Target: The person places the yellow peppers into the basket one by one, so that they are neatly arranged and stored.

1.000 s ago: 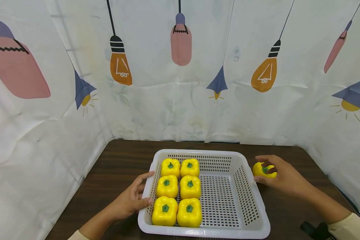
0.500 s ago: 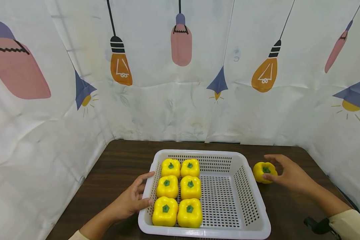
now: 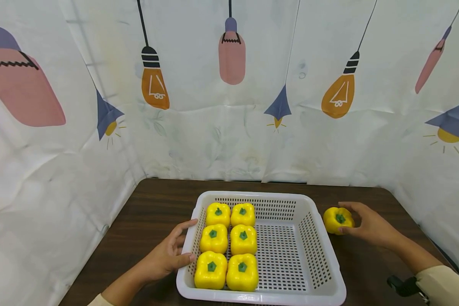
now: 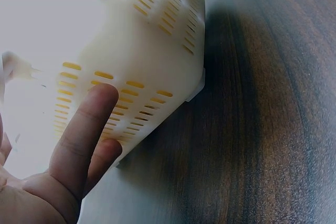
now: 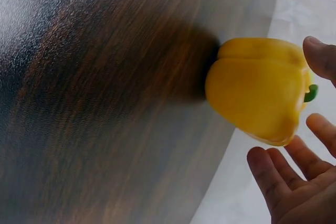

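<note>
A yellow bell pepper with a green stem stands on the dark wooden table, just right of a white perforated basket. My right hand is beside it, thumb and fingers spread around its near side. In the right wrist view the fingers lie close to the pepper but do not close on it; contact is unclear. My left hand touches the basket's left side with thumb and fingers extended. Several yellow bell peppers fill two columns in the basket's left half, stems up.
The basket's perforated floor shows on its right half. Wood-grain table surrounds the basket. Behind and at the sides hangs a white cloth printed with lamps. A black device sits at the right wrist.
My right hand has drawn back slightly to the right from over the pepper, then dipped a little beside it. The pepper stays on the table. My left hand keeps its place at the basket.
</note>
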Motion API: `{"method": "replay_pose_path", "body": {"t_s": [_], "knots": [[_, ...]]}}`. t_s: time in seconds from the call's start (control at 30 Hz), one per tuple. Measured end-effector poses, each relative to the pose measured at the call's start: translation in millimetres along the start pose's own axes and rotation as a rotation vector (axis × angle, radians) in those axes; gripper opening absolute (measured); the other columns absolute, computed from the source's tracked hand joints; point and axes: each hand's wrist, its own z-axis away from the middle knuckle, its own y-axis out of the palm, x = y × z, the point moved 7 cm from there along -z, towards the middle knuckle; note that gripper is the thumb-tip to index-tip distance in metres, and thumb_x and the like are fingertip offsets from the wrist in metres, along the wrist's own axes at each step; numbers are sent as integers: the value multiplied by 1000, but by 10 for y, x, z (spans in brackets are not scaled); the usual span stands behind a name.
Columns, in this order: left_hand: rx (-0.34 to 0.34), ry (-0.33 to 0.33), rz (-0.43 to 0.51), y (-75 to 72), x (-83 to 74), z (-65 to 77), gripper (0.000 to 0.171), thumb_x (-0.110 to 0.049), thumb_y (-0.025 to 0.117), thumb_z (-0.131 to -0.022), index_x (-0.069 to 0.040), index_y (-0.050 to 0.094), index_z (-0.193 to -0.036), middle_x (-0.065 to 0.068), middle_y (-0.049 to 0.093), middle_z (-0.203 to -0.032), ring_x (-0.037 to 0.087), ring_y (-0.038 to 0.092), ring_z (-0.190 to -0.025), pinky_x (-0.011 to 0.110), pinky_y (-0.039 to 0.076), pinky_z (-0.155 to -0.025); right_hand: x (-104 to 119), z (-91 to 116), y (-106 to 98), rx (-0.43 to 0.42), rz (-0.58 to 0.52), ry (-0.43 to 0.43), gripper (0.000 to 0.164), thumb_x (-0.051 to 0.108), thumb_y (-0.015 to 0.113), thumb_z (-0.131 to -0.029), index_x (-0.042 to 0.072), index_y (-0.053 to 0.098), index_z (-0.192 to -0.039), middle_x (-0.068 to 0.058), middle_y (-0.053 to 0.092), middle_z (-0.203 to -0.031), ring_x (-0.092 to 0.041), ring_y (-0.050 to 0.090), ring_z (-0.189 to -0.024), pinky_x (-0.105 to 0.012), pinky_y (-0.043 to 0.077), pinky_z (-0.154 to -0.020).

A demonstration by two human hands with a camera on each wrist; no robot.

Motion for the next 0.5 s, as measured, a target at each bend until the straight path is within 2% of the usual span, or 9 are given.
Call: {"method": "replay_pose_path", "body": {"t_s": [0.2,0.5], "knots": [[-3,2,-5,2,-3,3,84,-13,66,-100,-22,8,-160,30,42,-144,40,67,-111,55,59,-86,-81,-19,74,32,-25,26,84,29,88,-82,-3,45,-147,-28,51,-137,-34,60,-108,-48,57,-84],[5,13,-13,10,-21,5,84,-13,66,-99,-21,8,-160,32,40,-145,40,66,-112,55,59,-86,-118,-26,103,34,-21,41,83,25,89,-80,-3,46,-146,-26,54,-134,-34,60,-107,-49,56,-85]]}}
